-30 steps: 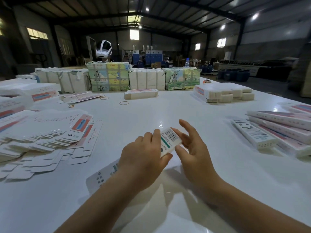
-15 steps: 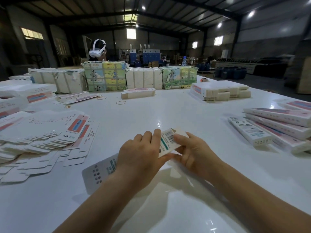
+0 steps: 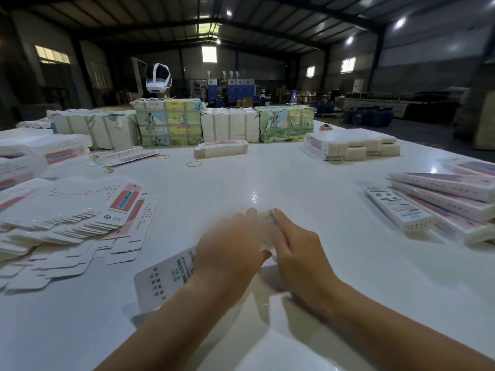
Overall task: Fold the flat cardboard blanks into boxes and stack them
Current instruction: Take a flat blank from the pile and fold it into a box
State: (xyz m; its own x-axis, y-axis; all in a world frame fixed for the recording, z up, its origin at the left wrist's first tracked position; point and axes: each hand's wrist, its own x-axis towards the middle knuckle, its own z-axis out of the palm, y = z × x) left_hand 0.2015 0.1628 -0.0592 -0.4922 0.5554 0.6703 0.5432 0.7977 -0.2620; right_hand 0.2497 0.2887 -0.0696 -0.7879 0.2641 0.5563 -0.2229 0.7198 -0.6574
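A long white printed carton [image 3: 166, 279] lies across the white table [image 3: 267, 183] in front of me, its near end sticking out lower left. My left hand [image 3: 227, 250] grips its middle from above. My right hand [image 3: 294, 253] holds the far end, where the flap [image 3: 267, 223] shows as a blur between the fingers. A fanned pile of flat blanks [image 3: 67, 220] spreads at the left. Finished folded boxes [image 3: 442, 202] lie stacked at the right.
Wrapped bundles [image 3: 168, 121] line the far edge, with a white headset [image 3: 158, 79] behind them. A small stack of blanks [image 3: 221, 148] and another stack [image 3: 351, 145] sit further back. Rubber bands [image 3: 194, 164] lie on the table.
My right hand has closed in on the carton's far end, and its barcode flap has turned down out of sight. Both hands now blur with motion.
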